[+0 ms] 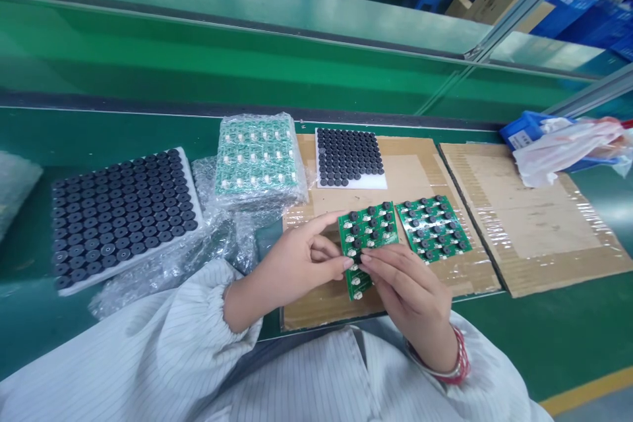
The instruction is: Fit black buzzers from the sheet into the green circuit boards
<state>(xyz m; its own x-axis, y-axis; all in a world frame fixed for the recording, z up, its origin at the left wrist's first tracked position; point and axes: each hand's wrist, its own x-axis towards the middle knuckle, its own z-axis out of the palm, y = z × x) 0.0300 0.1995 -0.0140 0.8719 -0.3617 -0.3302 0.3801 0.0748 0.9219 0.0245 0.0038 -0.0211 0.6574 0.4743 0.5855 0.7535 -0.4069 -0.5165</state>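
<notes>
A green circuit board is held tilted above the cardboard, its left edge pinched between the thumb and fingers of my left hand. Black round parts fill its upper rows, and small white components show bare along its lower left. My right hand reaches over the board's lower half, fingertips closed on a black round part against the surface; the fingers partly hide it. Just right of this, a second circuit board with black round parts across it lies flat on the cardboard sheet.
At left, a white foam tray carries rows of black round parts; a smaller foam tray sits behind the boards. Bubble-wrapped circuit boards are stacked between them. Another cardboard sheet and a blue bin with plastic bags are at right.
</notes>
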